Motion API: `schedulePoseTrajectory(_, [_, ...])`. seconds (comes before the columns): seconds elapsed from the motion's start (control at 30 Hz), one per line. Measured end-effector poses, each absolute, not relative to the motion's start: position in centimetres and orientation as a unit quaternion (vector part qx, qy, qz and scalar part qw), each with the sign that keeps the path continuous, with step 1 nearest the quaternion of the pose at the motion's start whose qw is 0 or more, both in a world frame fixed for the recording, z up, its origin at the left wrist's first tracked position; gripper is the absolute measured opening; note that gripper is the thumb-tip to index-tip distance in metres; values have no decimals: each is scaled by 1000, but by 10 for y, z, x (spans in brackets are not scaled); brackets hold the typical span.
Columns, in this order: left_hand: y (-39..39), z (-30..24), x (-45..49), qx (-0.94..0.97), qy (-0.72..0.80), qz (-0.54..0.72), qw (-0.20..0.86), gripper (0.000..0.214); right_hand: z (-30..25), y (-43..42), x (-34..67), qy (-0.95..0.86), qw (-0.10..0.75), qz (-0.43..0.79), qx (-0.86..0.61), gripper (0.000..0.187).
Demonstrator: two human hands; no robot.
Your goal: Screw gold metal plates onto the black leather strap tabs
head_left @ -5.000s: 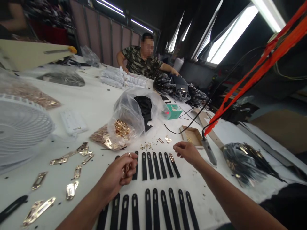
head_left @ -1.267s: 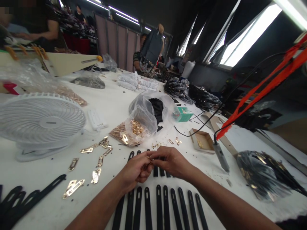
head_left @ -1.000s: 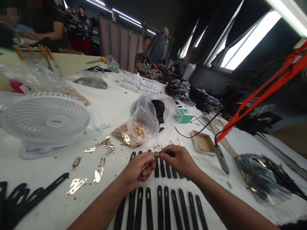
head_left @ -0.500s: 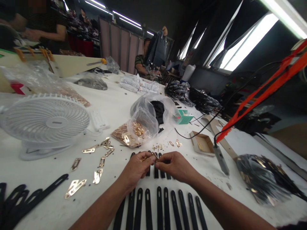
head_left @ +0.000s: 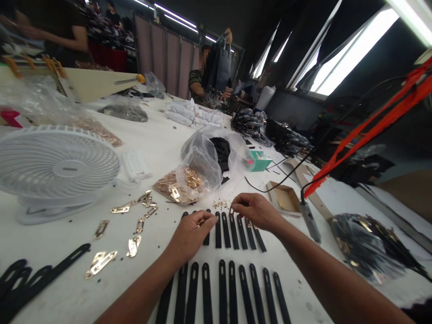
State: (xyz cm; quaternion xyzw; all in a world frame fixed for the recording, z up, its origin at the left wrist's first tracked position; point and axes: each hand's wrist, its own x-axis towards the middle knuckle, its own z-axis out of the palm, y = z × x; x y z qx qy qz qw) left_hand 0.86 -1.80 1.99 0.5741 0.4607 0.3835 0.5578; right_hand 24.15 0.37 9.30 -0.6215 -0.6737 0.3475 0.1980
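Observation:
My left hand (head_left: pixel 189 233) is closed around gold metal plates (head_left: pixel 201 222), partly hidden by its fingers, over the left end of a row of short black straps (head_left: pixel 234 234). My right hand (head_left: pixel 257 210) pinches a small gold metal plate (head_left: pixel 231 210) at the slotted top end of one strap in that row; whether the plate touches the strap I cannot tell. Gold plates lie on the strap tops at the row's right end, under the right hand. Nearer me, a second row of long black straps (head_left: pixel 222 292) with slotted ends lies side by side.
Loose gold plates (head_left: pixel 101 229) lie left, near a white fan (head_left: pixel 69 168). Ahead is a clear plastic bag (head_left: pixel 199 173) of gold plates. A small cardboard box (head_left: pixel 283 200), a hanging grey tool (head_left: pixel 309 222) and a bagged bundle (head_left: pixel 366 247) stand right. Co-workers sit beyond.
My right hand has moved right and away from my left hand, carrying a gold plate to a strap's top. The left hand stays about where it was. More of the upper strap row now shows.

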Motion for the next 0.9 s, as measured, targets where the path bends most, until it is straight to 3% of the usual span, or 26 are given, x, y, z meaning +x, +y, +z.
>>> schedulePoseTrajectory(0.1, [-16, 18, 8, 496, 468, 397, 615, 44, 77, 14, 273, -638, 139, 392, -649, 13])
schedulePoseTrajectory(0.23, [-16, 15, 9, 467, 456, 392, 648, 48, 45, 19, 296, -628, 122, 395, -660, 14])
schedulePoseTrajectory(0.9, [-15, 16, 9, 487, 473, 371, 634, 52, 29, 15, 283, -640, 59, 191, -742, 17])
